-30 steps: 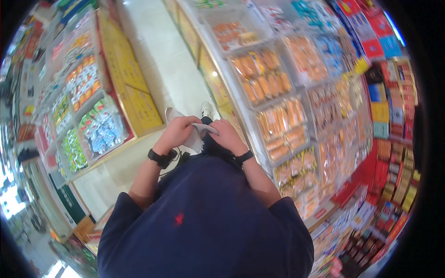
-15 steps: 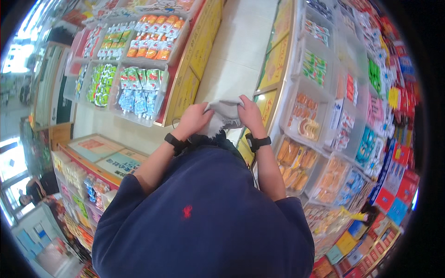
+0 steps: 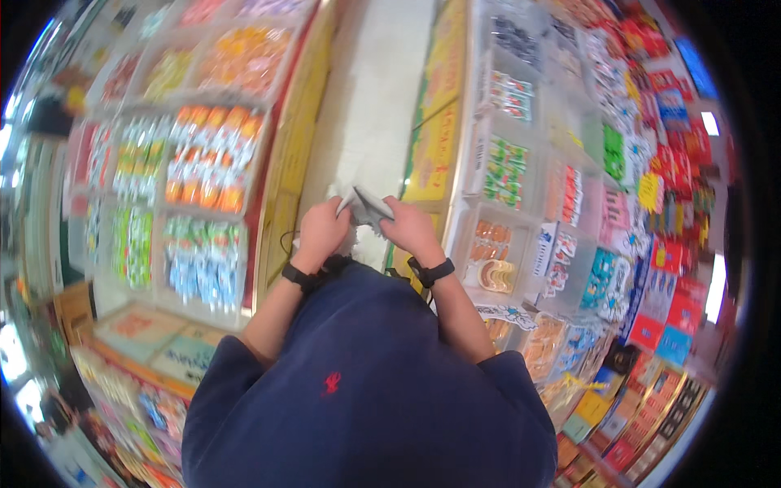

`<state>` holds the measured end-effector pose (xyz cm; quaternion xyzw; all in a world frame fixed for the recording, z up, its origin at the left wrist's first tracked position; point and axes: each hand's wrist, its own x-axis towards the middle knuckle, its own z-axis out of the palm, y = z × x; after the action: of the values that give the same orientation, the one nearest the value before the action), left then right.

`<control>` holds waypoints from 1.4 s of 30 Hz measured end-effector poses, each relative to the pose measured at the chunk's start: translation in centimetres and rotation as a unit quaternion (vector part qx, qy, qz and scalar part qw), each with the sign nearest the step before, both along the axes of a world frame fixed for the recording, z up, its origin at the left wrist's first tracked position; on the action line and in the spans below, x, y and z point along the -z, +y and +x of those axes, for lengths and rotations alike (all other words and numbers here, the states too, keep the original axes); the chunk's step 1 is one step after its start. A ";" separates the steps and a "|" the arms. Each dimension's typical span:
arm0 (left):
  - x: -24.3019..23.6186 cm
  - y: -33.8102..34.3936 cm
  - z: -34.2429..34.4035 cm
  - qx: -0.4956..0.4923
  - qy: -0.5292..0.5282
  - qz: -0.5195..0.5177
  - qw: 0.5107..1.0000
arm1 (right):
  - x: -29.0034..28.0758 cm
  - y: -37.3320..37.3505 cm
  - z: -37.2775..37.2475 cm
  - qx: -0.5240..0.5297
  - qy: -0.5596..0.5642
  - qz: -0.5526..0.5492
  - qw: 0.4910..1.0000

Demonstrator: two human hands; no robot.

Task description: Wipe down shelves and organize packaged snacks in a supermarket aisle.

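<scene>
Between my two hands, in front of my body, hangs a grey cloth [image 3: 370,210] with a ragged lower edge. My left hand [image 3: 323,230] pinches one side of it and my right hand [image 3: 411,228] pinches the other. The cloth's upper edge is folded to a peak between them. Both wrists carry black bands. Part of the cloth's lower end is hard to make out against what lies beneath.
A shelf of clear bins with pouch drinks [image 3: 213,159] stands on the left. On the right, another bin display holds packaged snacks [image 3: 492,244]. A pale aisle floor [image 3: 378,98] runs between their yellow-panelled sides [image 3: 438,150]. A low wooden-edged counter [image 3: 163,337] lies at lower left.
The view has shifted, with the left shelf's bins now lower in it. My hands have come closer together, and the cloth is now folded more narrowly between them.
</scene>
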<state>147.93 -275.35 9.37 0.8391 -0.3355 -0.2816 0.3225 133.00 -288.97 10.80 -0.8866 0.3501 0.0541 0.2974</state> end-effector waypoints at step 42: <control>9.1 -73.6 8.1 0.456 -0.078 -0.004 0.887 | 11.6 -43.9 4.4 0.442 -0.005 -0.129 0.888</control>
<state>156.02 -348.97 0.26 0.6119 -0.7062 -0.3299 0.1345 137.41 -332.82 -0.77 -0.6711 0.7080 -0.1329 0.1754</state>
